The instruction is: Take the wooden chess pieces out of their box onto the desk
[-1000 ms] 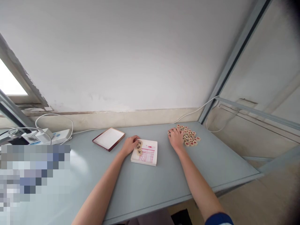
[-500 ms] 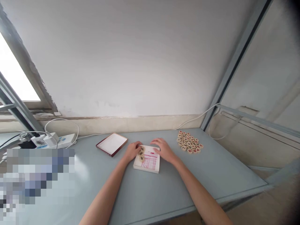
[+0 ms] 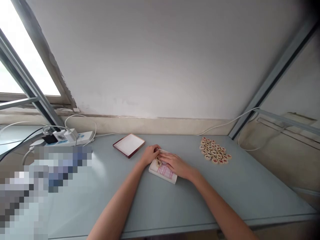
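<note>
My left hand (image 3: pixel 150 154) curls at the edge of the white box (image 3: pixel 165 172); my right hand (image 3: pixel 177 164), fingers extended, lies above xiangqi pieces (image 3: pixel 159 163) inside. Whether either grips something, I cannot tell.

- Left hand (image 3: pixel 149 155): bare, slim; nails too small to make out.
- Right hand (image 3: pixel 178 165): bare; fingers long and narrow, back of hand smooth.
- Left forearm (image 3: pixel 124 200): bare from wrist to lower edge of head view; slender, narrowest at wrist, broadening toward elbow.
- Right forearm (image 3: pixel 217 200): bare along visible length; similar taper, smooth outline.
</note>
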`<state>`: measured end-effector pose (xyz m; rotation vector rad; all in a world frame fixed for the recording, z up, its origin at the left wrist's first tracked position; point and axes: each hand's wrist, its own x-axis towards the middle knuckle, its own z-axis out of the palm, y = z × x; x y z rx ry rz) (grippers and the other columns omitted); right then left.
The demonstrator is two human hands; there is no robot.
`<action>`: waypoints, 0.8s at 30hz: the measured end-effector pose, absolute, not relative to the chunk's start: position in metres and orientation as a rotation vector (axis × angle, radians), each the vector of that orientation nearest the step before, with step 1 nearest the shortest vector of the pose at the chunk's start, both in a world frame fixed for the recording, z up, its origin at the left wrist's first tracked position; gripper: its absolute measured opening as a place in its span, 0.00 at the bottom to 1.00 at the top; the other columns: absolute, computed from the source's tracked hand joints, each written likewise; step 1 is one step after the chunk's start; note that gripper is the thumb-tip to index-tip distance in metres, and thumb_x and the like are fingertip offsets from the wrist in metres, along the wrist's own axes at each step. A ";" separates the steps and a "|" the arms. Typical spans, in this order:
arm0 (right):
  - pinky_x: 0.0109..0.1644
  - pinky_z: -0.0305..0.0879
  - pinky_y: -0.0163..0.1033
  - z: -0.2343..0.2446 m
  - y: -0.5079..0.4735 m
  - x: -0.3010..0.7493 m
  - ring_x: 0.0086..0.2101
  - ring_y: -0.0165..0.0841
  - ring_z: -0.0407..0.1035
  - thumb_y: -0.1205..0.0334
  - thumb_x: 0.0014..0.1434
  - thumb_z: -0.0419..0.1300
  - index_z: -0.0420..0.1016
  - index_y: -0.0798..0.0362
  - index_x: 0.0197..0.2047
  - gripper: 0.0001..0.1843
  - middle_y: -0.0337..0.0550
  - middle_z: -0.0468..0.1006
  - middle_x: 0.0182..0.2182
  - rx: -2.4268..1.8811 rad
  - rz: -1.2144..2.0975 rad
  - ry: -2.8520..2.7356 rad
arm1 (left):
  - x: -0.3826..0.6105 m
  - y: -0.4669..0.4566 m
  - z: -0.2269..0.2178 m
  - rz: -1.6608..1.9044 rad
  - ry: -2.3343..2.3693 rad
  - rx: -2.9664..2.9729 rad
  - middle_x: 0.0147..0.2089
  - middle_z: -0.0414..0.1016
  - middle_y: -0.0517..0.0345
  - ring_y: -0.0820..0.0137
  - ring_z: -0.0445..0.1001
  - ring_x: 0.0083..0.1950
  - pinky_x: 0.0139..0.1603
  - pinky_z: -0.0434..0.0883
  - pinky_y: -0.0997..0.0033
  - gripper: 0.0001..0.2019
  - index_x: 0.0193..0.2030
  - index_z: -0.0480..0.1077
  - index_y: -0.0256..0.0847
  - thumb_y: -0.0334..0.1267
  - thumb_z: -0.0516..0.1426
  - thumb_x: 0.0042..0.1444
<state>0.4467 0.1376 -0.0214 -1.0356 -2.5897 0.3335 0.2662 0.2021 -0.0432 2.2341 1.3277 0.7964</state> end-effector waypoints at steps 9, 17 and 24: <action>0.52 0.54 0.44 -0.012 0.130 0.444 0.48 0.34 0.60 0.69 0.59 0.48 0.63 0.46 0.55 0.21 0.44 0.68 0.49 -1.223 0.060 -2.572 | 0.266 0.200 -0.039 0.784 1.333 2.214 0.32 0.74 0.57 0.71 0.69 0.33 0.35 0.62 0.73 0.11 0.36 0.71 0.38 0.34 0.48 0.52; 0.54 0.51 0.45 -0.015 0.133 0.443 0.54 0.33 0.57 0.71 0.60 0.42 0.57 0.48 0.59 0.24 0.46 0.62 0.56 -1.143 0.067 -2.628 | 0.268 0.199 -0.036 0.756 1.335 2.189 0.27 0.72 0.59 0.72 0.68 0.31 0.31 0.60 0.75 0.11 0.35 0.71 0.38 0.34 0.48 0.51; 0.47 0.54 0.43 -0.019 0.136 0.445 0.45 0.36 0.62 0.70 0.59 0.50 0.65 0.48 0.50 0.17 0.45 0.70 0.42 -1.281 -0.041 -2.532 | 0.269 0.200 -0.037 0.749 1.363 2.212 0.27 0.71 0.59 0.72 0.67 0.30 0.29 0.59 0.75 0.11 0.36 0.71 0.38 0.33 0.48 0.51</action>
